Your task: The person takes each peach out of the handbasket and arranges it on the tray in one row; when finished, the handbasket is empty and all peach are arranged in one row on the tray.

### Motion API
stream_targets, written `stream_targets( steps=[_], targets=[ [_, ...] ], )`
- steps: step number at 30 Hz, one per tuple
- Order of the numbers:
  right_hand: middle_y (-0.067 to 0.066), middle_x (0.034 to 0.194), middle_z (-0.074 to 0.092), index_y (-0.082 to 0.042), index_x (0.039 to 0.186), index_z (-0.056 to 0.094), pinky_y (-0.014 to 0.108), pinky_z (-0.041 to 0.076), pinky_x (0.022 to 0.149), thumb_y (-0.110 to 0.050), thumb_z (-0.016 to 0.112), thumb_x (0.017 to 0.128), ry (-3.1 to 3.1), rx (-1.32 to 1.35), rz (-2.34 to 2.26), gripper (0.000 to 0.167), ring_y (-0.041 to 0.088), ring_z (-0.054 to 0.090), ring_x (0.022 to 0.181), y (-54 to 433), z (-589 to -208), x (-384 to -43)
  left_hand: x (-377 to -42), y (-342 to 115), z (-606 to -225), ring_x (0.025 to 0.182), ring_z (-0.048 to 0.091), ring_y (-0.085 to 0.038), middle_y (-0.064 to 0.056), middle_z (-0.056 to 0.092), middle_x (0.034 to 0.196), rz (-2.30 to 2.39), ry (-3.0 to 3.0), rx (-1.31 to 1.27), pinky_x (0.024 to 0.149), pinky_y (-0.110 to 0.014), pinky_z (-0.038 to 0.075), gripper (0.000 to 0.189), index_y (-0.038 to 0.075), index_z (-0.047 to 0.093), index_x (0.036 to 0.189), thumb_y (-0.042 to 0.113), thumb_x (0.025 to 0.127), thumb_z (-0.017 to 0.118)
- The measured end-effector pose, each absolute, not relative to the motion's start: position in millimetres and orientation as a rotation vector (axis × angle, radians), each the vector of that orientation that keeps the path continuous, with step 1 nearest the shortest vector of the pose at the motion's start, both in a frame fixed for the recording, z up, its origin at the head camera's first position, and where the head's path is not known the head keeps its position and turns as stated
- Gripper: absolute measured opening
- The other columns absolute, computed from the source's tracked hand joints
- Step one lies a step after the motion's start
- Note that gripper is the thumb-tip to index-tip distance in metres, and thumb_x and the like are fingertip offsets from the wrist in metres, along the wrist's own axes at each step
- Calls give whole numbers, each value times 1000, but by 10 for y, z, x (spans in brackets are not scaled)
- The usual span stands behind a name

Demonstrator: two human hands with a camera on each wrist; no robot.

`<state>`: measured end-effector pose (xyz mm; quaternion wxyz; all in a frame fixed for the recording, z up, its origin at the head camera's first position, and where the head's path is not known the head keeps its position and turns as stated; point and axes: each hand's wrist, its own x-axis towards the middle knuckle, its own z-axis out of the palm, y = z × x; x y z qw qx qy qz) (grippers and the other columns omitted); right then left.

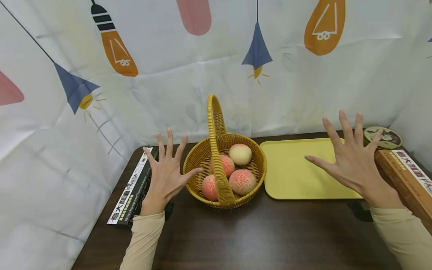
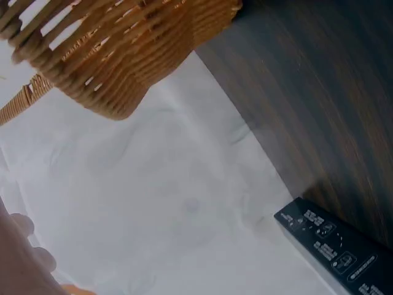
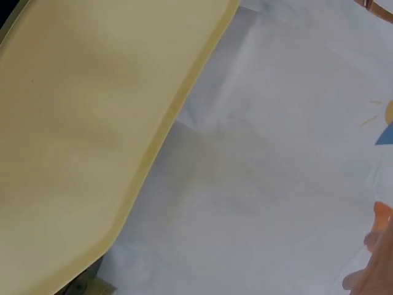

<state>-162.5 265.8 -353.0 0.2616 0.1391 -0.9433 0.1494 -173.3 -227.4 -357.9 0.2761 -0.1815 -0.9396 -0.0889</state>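
My left hand [image 1: 166, 172] is raised with its fingers spread, holding nothing, between a black pasta box [image 1: 135, 187] and a wicker basket [image 1: 193, 165]. The thumb points toward the basket, overlapping its rim in the head view. Inside the basket lie several peaches: a pale one [image 1: 240, 154] at the back, a pinkish one [image 1: 243, 182] in front of it, and others [image 1: 210, 187] partly behind the tall handle [image 1: 219, 168]. My right hand [image 1: 354, 165], also spread and holding nothing, hovers over the right part of a yellow tray [image 1: 297, 168].
An orange-brown pasta box [image 1: 401, 180] lies at the right edge of the dark wooden table [image 1: 256, 236]. Behind it sits a round tin [image 1: 383, 137]. A white cloth [image 1: 162, 90] printed with lamps and bulbs hangs along the back and left.
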Motion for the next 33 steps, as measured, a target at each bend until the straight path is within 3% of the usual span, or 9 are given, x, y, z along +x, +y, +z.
stream_targets(
  steps=[5, 9, 15, 21, 24, 28, 33],
  targets=[
    [15, 175, 6, -27, 169, 21, 83, -13, 107, -87, 52, 85, -2553, 424, 434, 108, 47, -9, 157, 2526, -3508, -1626, -1721, -2249, -3620, 159, -6, -43, -8, -6, 176, -421, -2581, -526, 114, -78, 7, 105, 31, 12, 170, 94, 86, 22],
    [15, 174, 11, -24, 166, 29, 79, -7, 113, -81, 53, 90, -2484, 608, 563, 98, 47, -4, 158, 2311, -3436, -1588, -1703, -2229, -3681, 160, 1, -36, -7, 0, 176, -676, -2614, -566, 110, -79, 23, 100, 32, 14, 170, 89, 90, 37],
    [15, 170, 24, -13, 158, 44, 71, 19, 117, -71, 52, 97, -2342, 1022, 689, 84, 46, 12, 157, 1853, -3209, -1461, -1720, -2196, -3795, 160, 5, -31, 4, 3, 175, -1175, -2626, -592, 115, -75, 17, 103, 42, 8, 168, 63, 90, 72],
    [12, 161, 37, -17, 154, 48, 56, 48, 103, -40, 82, 91, -2398, 1287, 735, 76, 33, 42, 145, 1454, -3037, -1470, -1734, -2215, -3888, 158, 12, -33, -3, 5, 174, -1353, -2657, -522, 116, -71, 21, 113, 42, 10, 167, 54, 82, 84],
    [7, 156, 42, -16, 153, 48, 49, 49, 102, -26, 83, 91, -2469, 1410, 880, 72, 26, 49, 137, 1330, -3029, -1570, -1750, -2213, -3940, 156, 19, -36, -7, 6, 173, -1484, -2662, -481, 117, -68, 24, 119, 37, 8, 169, 44, 82, 88],
    [3, 150, 47, -12, 149, 52, 49, 45, 108, -25, 81, 94, -2576, 1541, 1058, 64, 24, 46, 138, 1185, -3110, -1768, -1751, -2263, -4010, 154, 24, -39, -11, 5, 173, -1717, -2634, -433, 118, -64, 26, 123, 26, 3, 170, 32, 82, 89],
    [7, 141, 52, -8, 140, 60, 50, 45, 106, -23, 81, 93, -2709, 1636, 1047, 54, 27, 49, 132, 1062, -3295, -1932, -1767, -2295, -4038, 152, 28, -40, -16, 10, 172, -1820, -2655, -416, 117, -60, 30, 126, 18, 2, 169, 32, 81, 91]
  ],
)
